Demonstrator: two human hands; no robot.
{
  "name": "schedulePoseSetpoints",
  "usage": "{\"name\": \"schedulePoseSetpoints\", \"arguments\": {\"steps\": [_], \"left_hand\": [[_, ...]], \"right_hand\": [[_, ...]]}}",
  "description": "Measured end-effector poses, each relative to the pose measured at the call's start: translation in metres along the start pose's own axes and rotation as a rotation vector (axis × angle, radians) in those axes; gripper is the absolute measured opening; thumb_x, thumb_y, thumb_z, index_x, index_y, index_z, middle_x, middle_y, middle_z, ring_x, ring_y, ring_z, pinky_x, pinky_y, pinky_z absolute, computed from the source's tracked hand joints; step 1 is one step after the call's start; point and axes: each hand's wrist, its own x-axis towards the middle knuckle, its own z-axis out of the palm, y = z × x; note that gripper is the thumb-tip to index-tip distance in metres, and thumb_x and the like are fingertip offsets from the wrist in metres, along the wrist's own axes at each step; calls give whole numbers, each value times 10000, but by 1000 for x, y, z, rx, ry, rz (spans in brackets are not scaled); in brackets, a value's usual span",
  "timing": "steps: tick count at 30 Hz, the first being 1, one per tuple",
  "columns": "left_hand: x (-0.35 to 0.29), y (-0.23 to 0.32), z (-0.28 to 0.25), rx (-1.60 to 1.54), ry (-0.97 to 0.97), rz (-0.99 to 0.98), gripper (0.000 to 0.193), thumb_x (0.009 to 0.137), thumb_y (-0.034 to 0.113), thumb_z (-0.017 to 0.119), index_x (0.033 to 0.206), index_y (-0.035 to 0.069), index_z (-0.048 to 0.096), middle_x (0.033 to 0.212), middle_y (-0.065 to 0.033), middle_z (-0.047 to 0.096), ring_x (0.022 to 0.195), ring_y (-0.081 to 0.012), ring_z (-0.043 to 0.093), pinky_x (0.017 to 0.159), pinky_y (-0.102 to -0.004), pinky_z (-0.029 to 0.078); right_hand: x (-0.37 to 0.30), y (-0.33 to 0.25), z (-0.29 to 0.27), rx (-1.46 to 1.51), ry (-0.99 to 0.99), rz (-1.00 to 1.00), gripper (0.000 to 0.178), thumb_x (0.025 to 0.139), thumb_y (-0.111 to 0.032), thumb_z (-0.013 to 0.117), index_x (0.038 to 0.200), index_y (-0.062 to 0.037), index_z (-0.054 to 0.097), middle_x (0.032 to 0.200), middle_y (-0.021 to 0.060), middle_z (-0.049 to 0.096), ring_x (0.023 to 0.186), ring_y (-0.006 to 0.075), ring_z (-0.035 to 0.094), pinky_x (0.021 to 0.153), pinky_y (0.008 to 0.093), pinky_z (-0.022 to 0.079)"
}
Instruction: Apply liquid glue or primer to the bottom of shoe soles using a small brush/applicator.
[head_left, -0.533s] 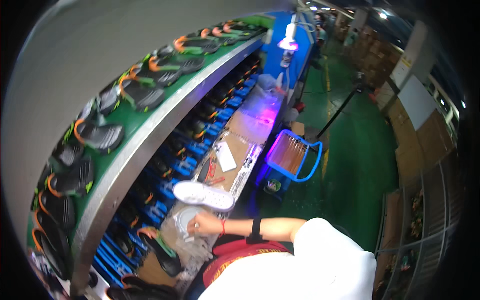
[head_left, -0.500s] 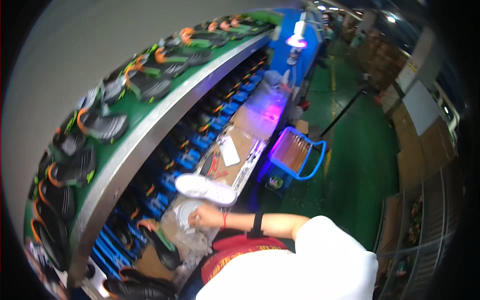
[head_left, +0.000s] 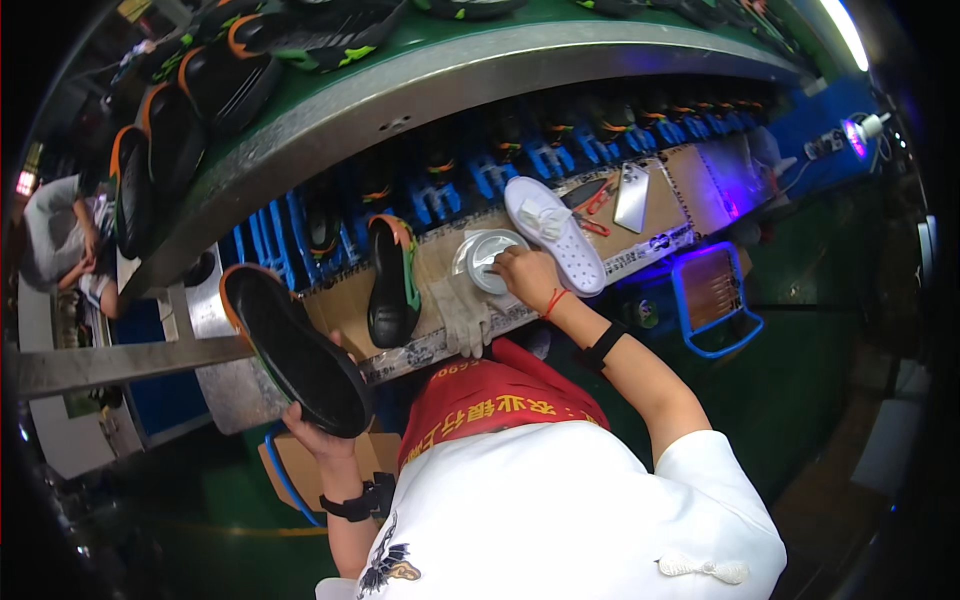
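Note:
My left hand [head_left: 322, 436] grips a black shoe [head_left: 300, 350] with orange and green trim, held tilted off the near left end of the bench, its broad black side facing up. The bent fingers of my right hand [head_left: 527, 275] are drawn together over a shallow pale dish [head_left: 487, 240]; whatever they pinch, if anything, is hidden. Touching the dish's right side lies a white perforated shoe [head_left: 572, 250] with a pale crumpled piece on it. Left of the dish, another black shoe [head_left: 390, 290] rests on the bench beside a greyish glove [head_left: 458, 312].
Behind the bench, several shoes stand among blue holders [head_left: 495, 175]. A metal-edged green conveyor [head_left: 480, 55] with more shoes curves above. Red-handled pliers [head_left: 597, 215] and a white phone [head_left: 631, 200] lie rightward. A blue-framed stool [head_left: 708, 295] stands below; another person [head_left: 65, 230] sits far left.
The view has swung left and down. My left hand, out of sight before, now shows with a black shoe in it. My right hand stays at the dish.

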Motion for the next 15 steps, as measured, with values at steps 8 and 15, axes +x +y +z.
{"name": "schedulePoseSetpoints", "arguments": {"steps": [8,15], "left_hand": [[2,-9,45,369,-269,-79,871,810,664,443,1433,82,263,1382,-210,371,1169,-363,477,918,-493,466],[17,-22,52,773,-386,-151,1065,676,402,805,1433,0,172,1342,-207,385,1198,-310,476,974,-428,440]], "right_hand": [[-1,-5,-4,-58,-52,5,146,820,-202,595,790,-79,669,805,108,633,679,302,638,580,415,498],[1,2,-27,90,-19,3,137,810,-189,618,806,-68,680,852,107,659,727,316,633,626,406,503]]}}
